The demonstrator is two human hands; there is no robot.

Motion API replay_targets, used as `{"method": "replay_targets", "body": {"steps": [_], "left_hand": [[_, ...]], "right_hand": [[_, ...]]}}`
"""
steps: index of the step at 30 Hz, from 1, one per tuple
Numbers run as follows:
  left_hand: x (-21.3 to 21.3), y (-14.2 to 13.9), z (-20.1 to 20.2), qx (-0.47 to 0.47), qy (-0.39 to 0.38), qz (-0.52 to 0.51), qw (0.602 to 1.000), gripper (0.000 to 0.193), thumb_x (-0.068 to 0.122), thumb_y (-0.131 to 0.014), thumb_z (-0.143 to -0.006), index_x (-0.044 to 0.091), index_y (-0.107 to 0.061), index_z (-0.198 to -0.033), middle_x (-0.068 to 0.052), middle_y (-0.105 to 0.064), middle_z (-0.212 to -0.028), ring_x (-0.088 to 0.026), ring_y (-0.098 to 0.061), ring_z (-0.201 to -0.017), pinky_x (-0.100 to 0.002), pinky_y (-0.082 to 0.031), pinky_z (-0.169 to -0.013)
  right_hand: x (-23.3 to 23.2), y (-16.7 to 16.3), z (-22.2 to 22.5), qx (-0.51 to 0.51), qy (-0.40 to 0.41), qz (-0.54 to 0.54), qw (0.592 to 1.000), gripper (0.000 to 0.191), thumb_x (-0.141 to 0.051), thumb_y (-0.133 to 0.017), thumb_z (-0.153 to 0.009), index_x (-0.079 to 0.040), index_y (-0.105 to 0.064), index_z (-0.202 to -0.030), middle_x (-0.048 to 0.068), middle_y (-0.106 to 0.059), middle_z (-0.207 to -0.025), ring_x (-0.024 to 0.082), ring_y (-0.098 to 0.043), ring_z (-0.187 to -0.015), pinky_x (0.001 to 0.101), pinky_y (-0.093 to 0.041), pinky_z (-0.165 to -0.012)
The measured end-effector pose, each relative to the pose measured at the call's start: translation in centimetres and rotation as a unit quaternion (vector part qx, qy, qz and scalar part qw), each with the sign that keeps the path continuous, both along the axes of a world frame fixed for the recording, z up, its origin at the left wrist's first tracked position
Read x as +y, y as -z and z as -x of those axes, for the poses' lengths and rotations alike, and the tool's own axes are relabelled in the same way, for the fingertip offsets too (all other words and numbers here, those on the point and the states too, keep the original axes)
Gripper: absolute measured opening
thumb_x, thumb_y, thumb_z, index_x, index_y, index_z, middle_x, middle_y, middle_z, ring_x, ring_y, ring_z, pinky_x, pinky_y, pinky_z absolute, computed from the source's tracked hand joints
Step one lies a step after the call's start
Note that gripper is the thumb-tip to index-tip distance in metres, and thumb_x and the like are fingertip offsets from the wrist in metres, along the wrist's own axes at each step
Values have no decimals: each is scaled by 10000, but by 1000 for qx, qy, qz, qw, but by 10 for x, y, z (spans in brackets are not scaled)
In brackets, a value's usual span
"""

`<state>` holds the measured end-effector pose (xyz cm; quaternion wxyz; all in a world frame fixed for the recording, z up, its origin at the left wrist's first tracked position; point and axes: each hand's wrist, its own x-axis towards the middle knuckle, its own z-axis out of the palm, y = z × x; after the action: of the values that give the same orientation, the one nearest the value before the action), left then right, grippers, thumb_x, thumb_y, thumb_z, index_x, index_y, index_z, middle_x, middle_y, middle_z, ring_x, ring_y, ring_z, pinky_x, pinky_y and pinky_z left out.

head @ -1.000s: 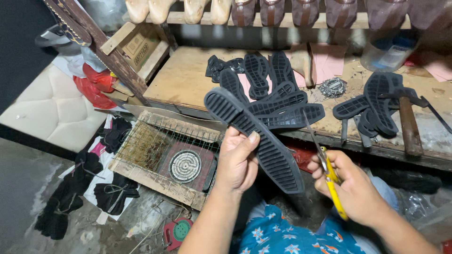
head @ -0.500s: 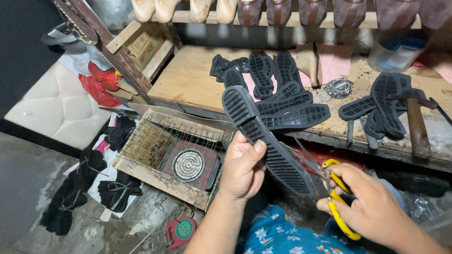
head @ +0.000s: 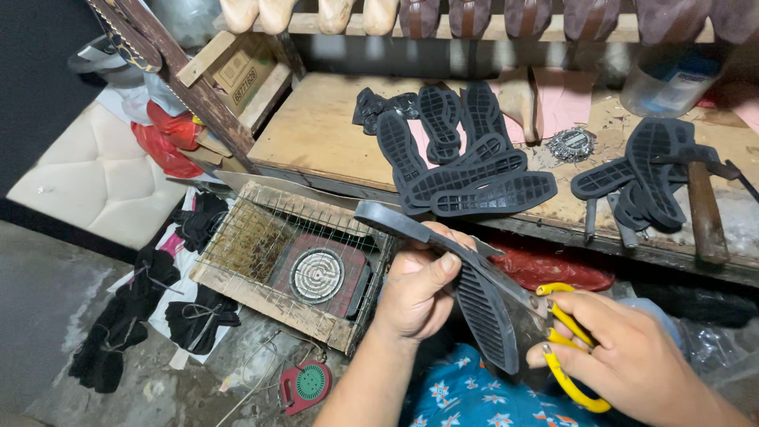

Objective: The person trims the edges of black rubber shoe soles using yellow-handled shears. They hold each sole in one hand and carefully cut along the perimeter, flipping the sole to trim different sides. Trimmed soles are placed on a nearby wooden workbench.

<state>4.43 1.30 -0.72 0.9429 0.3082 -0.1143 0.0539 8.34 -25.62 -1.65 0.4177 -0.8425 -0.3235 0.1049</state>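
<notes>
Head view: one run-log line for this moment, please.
left hand: holds black sole | right hand: yellow scissors at sole edge | heater below

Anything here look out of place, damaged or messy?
Mildly. Dark scraps lie strewn on the floor, and a small red round object sits among them. The black sole held by the left hand looks intact beside the yellow-handled scissors.

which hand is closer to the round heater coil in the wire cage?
Left. The left hand grips the black shoe sole right beside the heater coil in the wire cage. The right hand, holding yellow-handled scissors, sits farther right, beyond the sole.
</notes>
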Motion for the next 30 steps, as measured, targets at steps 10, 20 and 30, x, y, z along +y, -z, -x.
{"method": "replay_targets", "body": {"steps": [10,20,30], "left_hand": [[-11,-9,4,25,-32,-18,999,261,53,-685,-994,7,-600,-1236,-113,-700,-1131,-201,-685,-1035,-370,-556,-972],[-15,-10,5,32,-48,-10,998,230,22,-646,-1023,-7,-586,-1244,-117,-693,-1148,-197,-675,-1055,-372,-552,-995],[-17,-4,3,36,-31,8,999,216,27,-645,-1038,-5,-584,-1242,-130,-686,-1133,-207,-676,-1042,-378,-555,-975]], "right_hand": [[4,27,5,334,-148,-182,913,521,-515,-684,-918,-22,-629,-1077,-4,-541,-863,106,-487,-762,257,-449,-650],[7,47,10,435,-30,-165,885,312,-214,-706,-885,3,-648,-1100,22,-601,-801,112,-541,-654,282,-478,-561],[3,57,13,455,34,-158,876,388,-158,-740,-811,-16,-653,-1161,31,-601,-775,111,-513,-602,268,-444,-523]]}}
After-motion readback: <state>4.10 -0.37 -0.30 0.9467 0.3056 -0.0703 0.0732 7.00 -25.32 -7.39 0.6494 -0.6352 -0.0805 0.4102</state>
